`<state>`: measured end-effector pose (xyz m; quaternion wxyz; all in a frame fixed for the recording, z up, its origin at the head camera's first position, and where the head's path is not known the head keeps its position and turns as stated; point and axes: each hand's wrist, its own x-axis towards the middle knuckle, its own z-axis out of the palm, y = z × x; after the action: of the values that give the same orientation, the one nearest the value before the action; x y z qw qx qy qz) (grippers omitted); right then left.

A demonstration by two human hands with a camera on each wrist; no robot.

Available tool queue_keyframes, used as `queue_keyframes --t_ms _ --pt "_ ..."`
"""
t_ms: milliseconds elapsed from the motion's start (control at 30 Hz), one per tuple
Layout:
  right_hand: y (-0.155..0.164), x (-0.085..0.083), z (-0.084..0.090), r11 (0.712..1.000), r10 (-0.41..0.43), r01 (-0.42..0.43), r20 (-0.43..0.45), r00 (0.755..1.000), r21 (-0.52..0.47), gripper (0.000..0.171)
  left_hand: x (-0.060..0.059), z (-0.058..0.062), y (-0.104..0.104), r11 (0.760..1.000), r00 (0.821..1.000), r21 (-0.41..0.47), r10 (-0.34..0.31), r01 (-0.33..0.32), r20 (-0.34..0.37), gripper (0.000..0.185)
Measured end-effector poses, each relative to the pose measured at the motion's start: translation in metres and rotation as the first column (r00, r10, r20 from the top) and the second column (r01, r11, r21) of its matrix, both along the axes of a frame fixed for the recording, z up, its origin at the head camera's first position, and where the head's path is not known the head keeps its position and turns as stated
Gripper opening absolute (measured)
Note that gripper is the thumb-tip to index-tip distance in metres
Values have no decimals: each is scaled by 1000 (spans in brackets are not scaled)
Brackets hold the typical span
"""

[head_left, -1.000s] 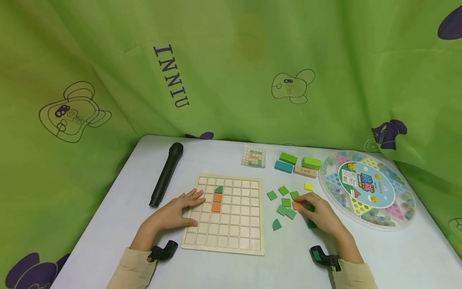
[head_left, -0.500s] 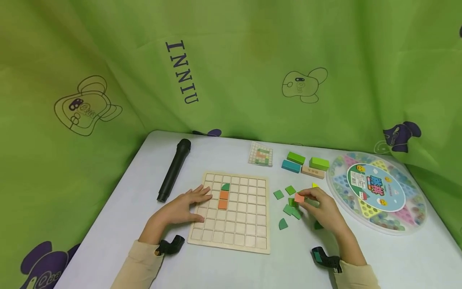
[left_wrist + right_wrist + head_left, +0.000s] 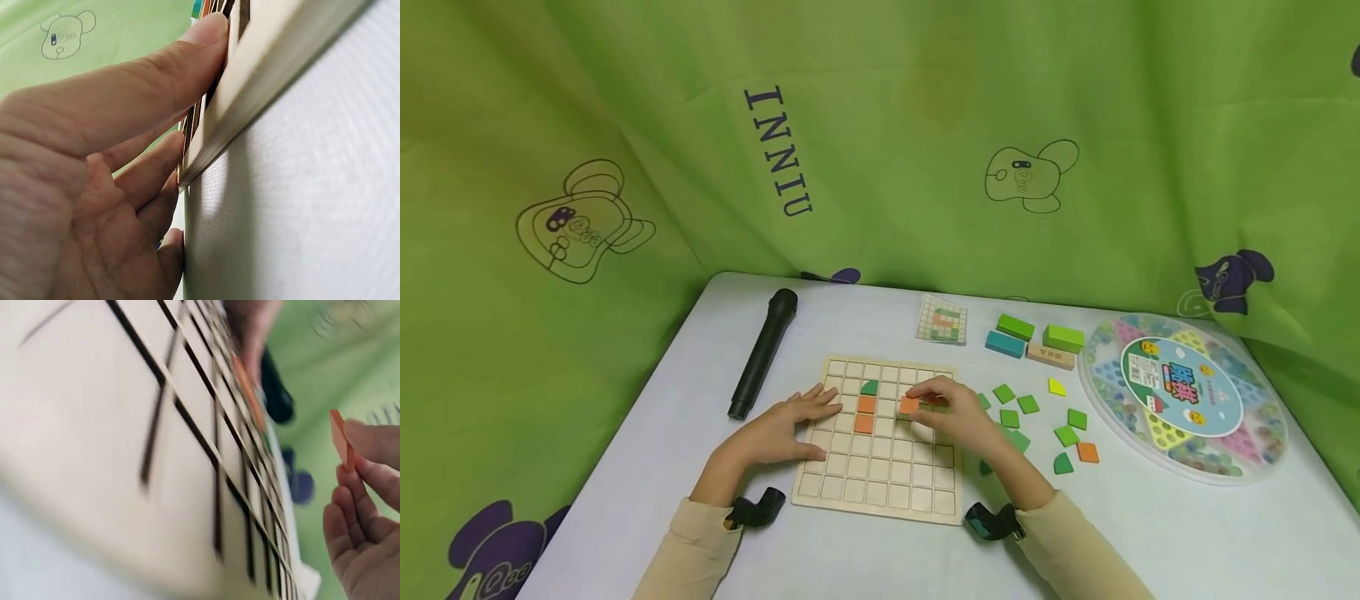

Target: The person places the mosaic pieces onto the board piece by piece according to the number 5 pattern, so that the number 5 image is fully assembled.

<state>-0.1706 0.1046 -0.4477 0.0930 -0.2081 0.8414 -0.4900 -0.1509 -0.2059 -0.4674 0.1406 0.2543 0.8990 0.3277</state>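
Over the gridded wooden board (image 3: 874, 473), my right hand (image 3: 958, 421) pinches an orange square tile (image 3: 908, 405) between thumb and fingers. In the right wrist view that tile (image 3: 340, 440) is clear of the board, thumb on one side. My left hand (image 3: 775, 433) rests spread on the board's left edge; the left wrist view shows its thumb (image 3: 156, 78) on the top face. A green quarter-round tile (image 3: 869, 387) and two orange square tiles (image 3: 865, 405) lie in one column of the grid. The right hand partly hides loose green tiles beyond the board.
Right of the board lie several green tiles (image 3: 1009, 418), a yellow piece (image 3: 1057, 387) and an orange tile (image 3: 1087, 452). Behind are a pattern card (image 3: 942, 320) and coloured blocks (image 3: 1004, 343). A round marble game (image 3: 1180, 392) stands right, a black microphone (image 3: 762, 354) left.
My right hand has picked the orange tile out of the loose pieces and carried it left over the board. The left hand has stayed on the board's edge. The head view has shifted slightly.
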Motion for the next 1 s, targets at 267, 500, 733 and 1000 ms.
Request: queue_keyframes --t_ms 267,500,733,1000 --pt "-33 -5 -12 983 65 -70 35 997 170 20 -1 0 3 1000 1000 -5 -9 9 0 72" --pt "-37 -7 -18 959 123 -105 -51 991 263 20 -3 2 3 1000 1000 0 -10 10 -4 73" --pt "-36 -7 -16 950 161 -139 -59 985 280 26 -4 -1 1 1000 1000 4 -13 13 -15 73" --pt "-3 7 -5 987 73 -65 -54 996 147 37 -1 -1 0 1000 1000 9 -13 13 -13 73"
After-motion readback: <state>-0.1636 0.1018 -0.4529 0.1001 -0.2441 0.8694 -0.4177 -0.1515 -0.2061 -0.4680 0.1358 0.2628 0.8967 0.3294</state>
